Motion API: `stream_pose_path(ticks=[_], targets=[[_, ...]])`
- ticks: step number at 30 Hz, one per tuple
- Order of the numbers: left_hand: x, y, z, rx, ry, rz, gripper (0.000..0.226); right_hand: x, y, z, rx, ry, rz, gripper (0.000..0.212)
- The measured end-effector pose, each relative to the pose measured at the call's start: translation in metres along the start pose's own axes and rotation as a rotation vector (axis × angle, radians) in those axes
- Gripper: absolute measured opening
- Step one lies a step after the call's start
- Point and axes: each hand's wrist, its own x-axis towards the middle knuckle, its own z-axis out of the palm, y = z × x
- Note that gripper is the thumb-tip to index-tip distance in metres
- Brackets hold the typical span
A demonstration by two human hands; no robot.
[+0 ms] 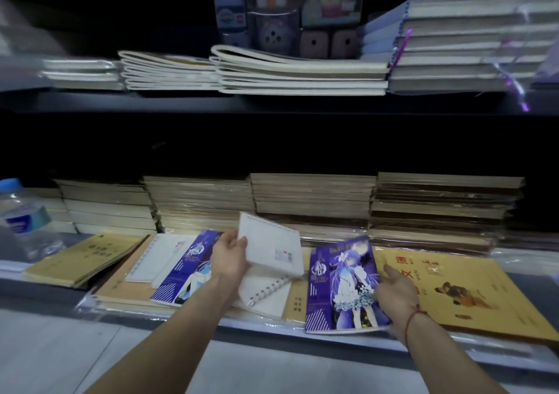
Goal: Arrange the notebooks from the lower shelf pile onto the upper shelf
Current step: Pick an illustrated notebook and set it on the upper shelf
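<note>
My left hand [230, 254] grips a white spiral notebook [272, 244] by its left edge and holds it tilted above the lower shelf pile. Under it lies another white spiral notebook [266, 290]. My right hand [393, 290] holds the right edge of a purple anime-cover notebook [341, 284], lifted slightly off the lower shelf [181, 321]. A second purple anime notebook [187, 269] lies left of my left hand. On the upper shelf [272, 103] sit stacks of white-edged notebooks [302, 73].
A yellow exercise book [472, 290] lies at the right, another yellow one [87, 257] at the left. Tall wrapped notebook stacks [314, 200] fill the back of the lower shelf. A water bottle [24, 218] stands far left. Boxed toys [287, 6] stand behind the upper stacks.
</note>
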Motion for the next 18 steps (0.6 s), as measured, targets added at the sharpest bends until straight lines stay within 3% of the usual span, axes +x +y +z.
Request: stream_pose_path(ticks=[2,5,7,10,15,18], targets=[[0.005,0.004,-0.014,-0.064,0.041,-0.034,0.029,-0.005,-0.005,0.000,0.036,-0.026,0.015,0.066],[0.004,0.013,-0.029,-0.168,0.009,-0.097,0.019,-0.015,-0.019,0.003,0.016,-0.046,-0.056,0.046],[0.003,0.017,-0.034,-0.223,-0.043,-0.154,0.022,-0.022,-0.032,0.009,0.057,-0.095,-0.105,0.057],[-0.004,0.027,-0.030,-0.360,-0.205,-0.272,0.022,-0.033,-0.049,0.023,0.166,-0.226,-0.232,0.061],[-0.022,0.046,-0.021,-0.539,-0.594,-0.600,0.023,-0.057,-0.074,0.043,0.424,-0.383,-0.412,0.040],[-0.032,0.057,-0.015,-0.601,-0.734,-0.694,0.021,-0.062,-0.083,0.045,0.556,-0.412,-0.442,0.048]])
